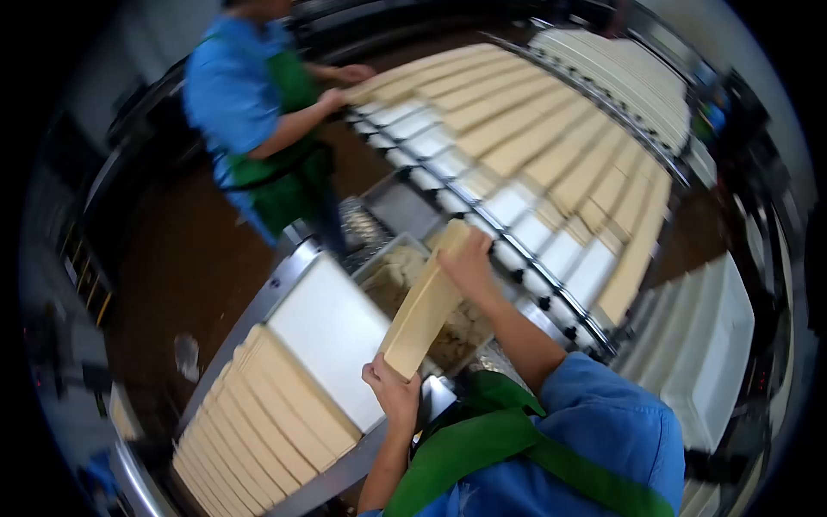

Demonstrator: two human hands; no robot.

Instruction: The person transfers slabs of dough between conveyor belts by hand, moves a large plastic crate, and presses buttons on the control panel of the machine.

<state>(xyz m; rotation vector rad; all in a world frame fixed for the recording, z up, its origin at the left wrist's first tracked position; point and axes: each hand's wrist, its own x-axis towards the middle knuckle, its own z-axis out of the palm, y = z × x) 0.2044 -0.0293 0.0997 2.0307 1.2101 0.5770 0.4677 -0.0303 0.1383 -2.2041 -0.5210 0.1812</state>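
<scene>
A long pale dough strip (424, 302) is held up between my two hands, tilted over a bin of dough scraps (394, 274). My left hand (394, 392) grips its lower end, and my right hand (468, 258) has hold of the upper end. Several similar strips (267, 422) lie side by side on the white belt (327, 332) at the lower left. To the upper right, rows of strips (551, 129) lie on a wide white conveyor (566, 261), with white gaps along its near side.
A co-worker (258, 112) in blue and a green apron stands at the upper left, hands at the conveyor's far end. Stacked white trays (698, 345) are at the right. A grey tray (401, 207) sits beyond the scrap bin.
</scene>
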